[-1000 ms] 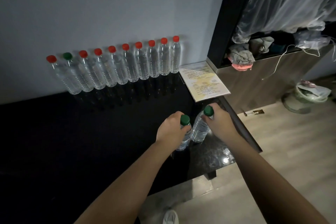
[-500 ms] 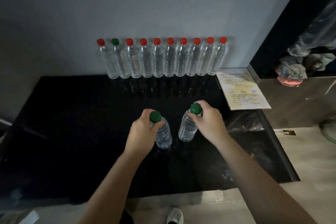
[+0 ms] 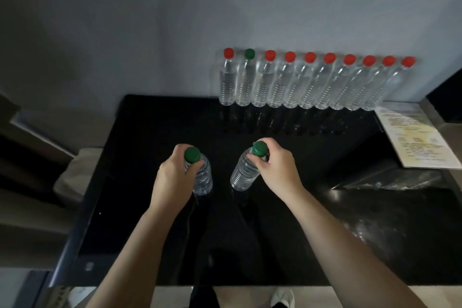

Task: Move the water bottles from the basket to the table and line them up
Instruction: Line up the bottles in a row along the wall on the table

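My left hand (image 3: 172, 177) grips a clear green-capped water bottle (image 3: 203, 177) by its neck. In my right hand (image 3: 273, 170) is a second green-capped bottle (image 3: 242, 174), also held at the neck and leaning left at the base. Both are over the middle of the black table (image 3: 325, 245); whether their bases touch it I cannot tell. Along the wall at the back stands a row of several bottles (image 3: 307, 85), nearly all with red caps; the second from the left has a green cap. The basket is out of view.
A printed sheet (image 3: 417, 140) lies at the table's right rear corner, with crinkled clear plastic (image 3: 390, 181) in front of it. The table's left edge (image 3: 82, 207) borders a pale seat or cushion (image 3: 72, 172). A shoe (image 3: 282, 299) shows below the front edge.
Both hands with their bottles have moved left over the table, away from its right end. The view has swung left, so the back row now sits to the right.
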Motion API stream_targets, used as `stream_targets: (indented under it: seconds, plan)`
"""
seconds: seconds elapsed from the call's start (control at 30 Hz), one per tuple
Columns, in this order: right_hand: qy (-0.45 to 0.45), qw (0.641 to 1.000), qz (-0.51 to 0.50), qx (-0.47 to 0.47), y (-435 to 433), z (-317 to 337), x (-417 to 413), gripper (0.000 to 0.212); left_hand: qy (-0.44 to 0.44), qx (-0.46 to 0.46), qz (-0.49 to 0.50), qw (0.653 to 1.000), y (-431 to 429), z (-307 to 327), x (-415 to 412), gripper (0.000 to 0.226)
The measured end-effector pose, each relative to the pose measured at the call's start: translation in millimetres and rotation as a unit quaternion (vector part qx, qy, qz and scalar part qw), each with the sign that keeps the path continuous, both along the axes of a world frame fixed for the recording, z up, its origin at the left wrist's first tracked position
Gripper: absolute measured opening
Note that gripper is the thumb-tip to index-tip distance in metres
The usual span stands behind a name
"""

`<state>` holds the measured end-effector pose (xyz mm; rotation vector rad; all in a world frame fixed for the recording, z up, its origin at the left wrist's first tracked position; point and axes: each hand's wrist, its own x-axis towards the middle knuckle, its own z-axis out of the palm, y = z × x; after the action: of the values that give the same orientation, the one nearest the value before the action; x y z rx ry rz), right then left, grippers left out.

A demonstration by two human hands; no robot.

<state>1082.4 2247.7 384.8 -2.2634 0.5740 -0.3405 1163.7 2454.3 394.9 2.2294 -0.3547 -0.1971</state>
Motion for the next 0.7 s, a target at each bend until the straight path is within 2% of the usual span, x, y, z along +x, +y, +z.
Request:
stream_targets:
  seconds: [0.33, 0.53, 0.7]
  plan:
    - [0.028, 0.999, -0.023, -0.012, 48.4, -6.0, 55.5, 0.031, -0.007, 0.032, -0.036, 0.999, 30.0, -15.6, 57.0, 0.021]
    - [0.021, 0.999, -0.005, -0.028, 44.4, -8.5, 63.9, 0.031, -0.059, 0.021, -0.024, 0.998, 24.0, -28.1, 64.1, 0.032]
    - [0.020, 0.999, 0.029, 0.015, 49.4, -18.7, 56.0, 0.038, -0.057, -0.026, -0.003, 0.998, 22.8, -46.6, 53.7, 0.042]
